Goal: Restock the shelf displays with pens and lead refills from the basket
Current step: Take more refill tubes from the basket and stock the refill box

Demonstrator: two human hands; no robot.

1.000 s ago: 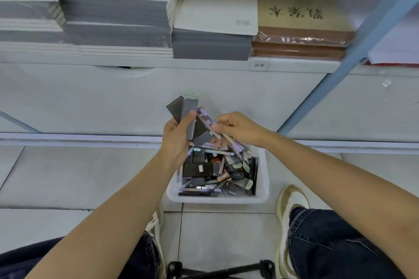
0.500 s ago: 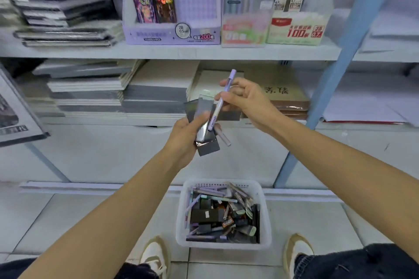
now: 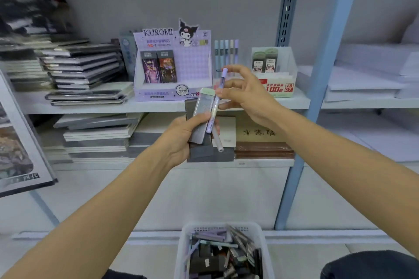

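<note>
1. Left hand (image 3: 181, 136) grips a fan of flat grey lead refill cases (image 3: 200, 118), thumb pressed across the front one; a pale pen (image 3: 218, 142) pokes out beneath them.
2. Right hand (image 3: 249, 97) pinches a lilac pen (image 3: 215, 102) at mid-barrel, the other fingers loosely spread; the pen tilts upright, just beside the cases.
3. Both hands are in front of the white shelf (image 3: 90, 106); on it stand a purple Kuromi display box (image 3: 172, 93), a row of upright pens (image 3: 226, 52) and a clear refill box (image 3: 288, 63).
4. Stacked notebooks (image 3: 84, 68) fill the shelf's left side; more stacks lie on the board below.
5. A blue upright (image 3: 317, 97) frames the bay; the white basket (image 3: 217, 224), full of pens and cases, sits on the tiled floor (image 3: 317, 253).
</note>
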